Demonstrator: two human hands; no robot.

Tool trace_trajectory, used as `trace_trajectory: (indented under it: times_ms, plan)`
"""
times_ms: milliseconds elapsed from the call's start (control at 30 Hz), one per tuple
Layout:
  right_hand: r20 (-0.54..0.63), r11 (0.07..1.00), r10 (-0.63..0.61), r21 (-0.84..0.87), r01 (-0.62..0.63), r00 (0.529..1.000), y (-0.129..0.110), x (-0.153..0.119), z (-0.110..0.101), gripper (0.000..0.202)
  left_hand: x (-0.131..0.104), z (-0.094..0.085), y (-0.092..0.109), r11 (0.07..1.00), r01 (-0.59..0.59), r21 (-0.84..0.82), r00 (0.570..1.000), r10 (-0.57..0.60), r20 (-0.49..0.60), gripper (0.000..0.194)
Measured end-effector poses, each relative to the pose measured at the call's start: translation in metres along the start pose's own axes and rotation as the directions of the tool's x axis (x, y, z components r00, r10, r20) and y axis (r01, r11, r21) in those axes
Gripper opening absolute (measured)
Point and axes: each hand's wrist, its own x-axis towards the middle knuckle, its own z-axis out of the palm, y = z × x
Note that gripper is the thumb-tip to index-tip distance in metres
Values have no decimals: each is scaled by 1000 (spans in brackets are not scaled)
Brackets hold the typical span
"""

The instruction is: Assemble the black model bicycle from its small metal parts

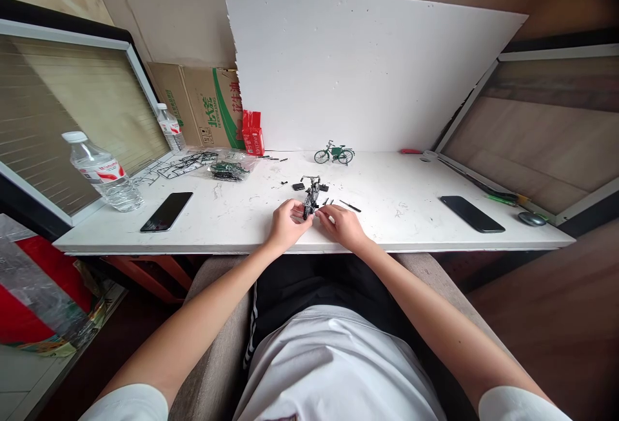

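Dark model bicycle (312,190) upright near the front edge of the counter (232,231), between the hands. From left hand (286,226), a low pinch beside the wheel. From right hand (345,224), a fingertip pinch at the near lower side, on frame or on some tiny part: cannot tell.

Risks, as judged: bending or snapping of a thin wheel or handlebar under too firm a squeeze. Twisting out of the left fingers and tipping, from an uneven push at right. Loss of any tiny piece over the front edge, towards the lap. Scattering of black block (298,186) or thin dark rod (351,205) by a stray knuckle.

Hard to make out: lower wheel and contact points, behind fingers; specks near the block, too small to identify; contents of clear bag (249,162), tangled under glare.
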Motion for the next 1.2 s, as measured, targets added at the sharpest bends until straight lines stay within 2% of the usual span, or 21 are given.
trace_trajectory:
  times_ms: [267, 600, 933, 1200]
  plan:
    - [14, 999, 20, 46, -21, 1000, 4, 1, 0, 46, 1, -2, 1, 999, 33, -20, 999, -33, 35, 24]
    - [-6, 997, -35, 70, 35, 999, 7, -3, 2, 40, -2, -1, 1, 1000, -5, -16, 999, 6, 40, 25]
    - [9, 991, -122, -54, 122, 992, 5, -8, 6, 42, -3, -1, -1, 999, -40, 11, 999, 40, 36, 24]
    - [-45, 993, -94, 61, 97, 995, 10, -5, 8, 35, -3, 1, -5, 997, -56, 53, 998, 56, 14, 23]
